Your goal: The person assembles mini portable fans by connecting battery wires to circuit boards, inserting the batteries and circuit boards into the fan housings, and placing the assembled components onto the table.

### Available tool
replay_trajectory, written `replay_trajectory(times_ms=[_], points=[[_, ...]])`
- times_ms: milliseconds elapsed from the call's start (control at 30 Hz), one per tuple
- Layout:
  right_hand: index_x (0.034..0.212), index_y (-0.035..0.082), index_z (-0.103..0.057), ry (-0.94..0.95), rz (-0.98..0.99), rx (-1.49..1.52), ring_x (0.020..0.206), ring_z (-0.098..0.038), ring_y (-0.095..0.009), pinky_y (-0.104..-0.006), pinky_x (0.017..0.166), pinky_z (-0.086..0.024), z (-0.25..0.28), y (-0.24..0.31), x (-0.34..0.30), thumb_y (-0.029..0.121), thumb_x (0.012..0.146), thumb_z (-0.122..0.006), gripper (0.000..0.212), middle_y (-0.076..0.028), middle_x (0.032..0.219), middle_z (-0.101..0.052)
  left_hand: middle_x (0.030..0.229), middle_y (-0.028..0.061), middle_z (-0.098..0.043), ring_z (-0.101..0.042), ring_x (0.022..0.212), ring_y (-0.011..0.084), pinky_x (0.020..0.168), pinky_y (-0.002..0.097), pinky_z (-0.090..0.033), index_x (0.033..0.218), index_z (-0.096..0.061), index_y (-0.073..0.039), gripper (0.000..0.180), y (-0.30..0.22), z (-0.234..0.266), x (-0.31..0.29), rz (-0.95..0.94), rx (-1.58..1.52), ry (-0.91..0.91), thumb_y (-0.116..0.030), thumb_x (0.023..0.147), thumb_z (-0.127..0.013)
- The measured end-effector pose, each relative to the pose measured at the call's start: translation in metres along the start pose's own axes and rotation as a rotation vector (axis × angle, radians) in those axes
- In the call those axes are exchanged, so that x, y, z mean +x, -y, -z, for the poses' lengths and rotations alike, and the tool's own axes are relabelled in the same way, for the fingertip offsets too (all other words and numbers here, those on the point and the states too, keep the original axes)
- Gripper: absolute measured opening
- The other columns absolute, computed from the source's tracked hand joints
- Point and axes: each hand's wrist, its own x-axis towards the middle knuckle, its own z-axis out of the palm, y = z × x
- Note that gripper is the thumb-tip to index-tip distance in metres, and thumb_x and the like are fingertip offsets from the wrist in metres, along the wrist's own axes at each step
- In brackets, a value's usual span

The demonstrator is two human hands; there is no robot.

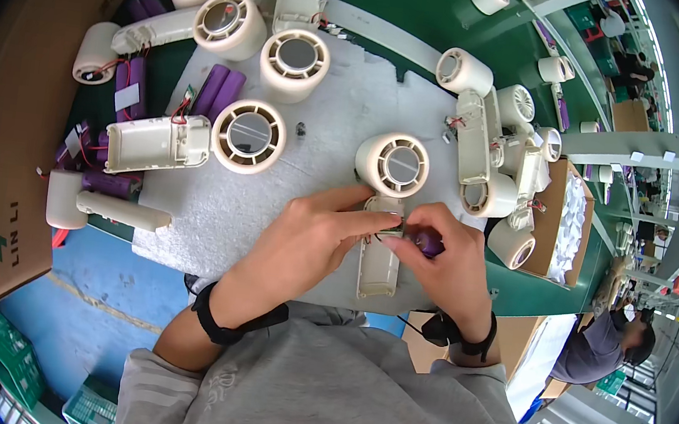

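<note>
An off-white handheld fan housing (378, 277) lies open on the mat in front of me, its round fan head (402, 165) pointing away. My left hand (317, 226) is closed on the housing's left edge near the neck, with its index finger reaching across to a small green circuit board (392, 228). The fingers of my right hand (448, 254) are wrapped round a purple battery cell (428, 243) at the housing's right side. My right thumb is beside the board. Both hands partly hide the board and wires.
Several fan housings (249, 136) and purple battery cells (219, 91) lie on the left of the white foam mat (186, 232). More fan bodies (472, 135) are piled at right, beside a cardboard box (569, 230) of white pieces. A tall carton (24, 117) borders the left side.
</note>
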Motion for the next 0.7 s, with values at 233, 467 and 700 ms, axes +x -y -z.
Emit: replay_trajectory(times_ms=[233, 467, 700], points=[[0.098, 0.001, -0.06, -0.118, 0.273, 0.085, 0.062, -0.062, -0.013, -0.0261, 0.056, -0.049, 0.006, -0.023, -0.017, 0.004, 0.075, -0.078, 0.029, -0.009, 0.091, -0.064, 0.102, 0.0133, -0.065, -0.068, 0.08, 0.0278, 0.067, 0.0332, -0.054, 0.106, -0.07, -0.009, 0.037, -0.002, 0.002, 0.002, 0.023, -0.023, 0.043, 0.006, 0.073, -0.069], [0.102, 0.002, -0.062, -0.039, -0.068, 0.028, 0.067, -0.065, -0.021, -0.0308, 0.06, -0.052, 0.012, -0.018, -0.02, 0.008, 0.073, -0.08, 0.034, -0.012, 0.092, -0.065, 0.102, 0.0119, -0.065, -0.067, 0.079, 0.0271, 0.067, 0.033, -0.054, 0.104, -0.071, -0.011, 0.035, -0.009, -0.007, -0.002, 0.105, -0.029, -0.013, 0.001, 0.072, -0.07], [0.093, 0.0, -0.067, -0.219, 0.285, -0.32, 0.077, -0.067, -0.027, -0.0337, 0.068, -0.054, 0.018, -0.018, -0.024, 0.008, 0.072, -0.079, 0.026, -0.012, 0.094, -0.068, 0.102, 0.0111, -0.066, -0.067, 0.08, 0.0294, 0.07, 0.0366, -0.054, 0.1, -0.072, -0.011, 0.03, -0.011, -0.016, -0.005, 0.188, -0.054, -0.089, 0.0, 0.072, -0.069]])
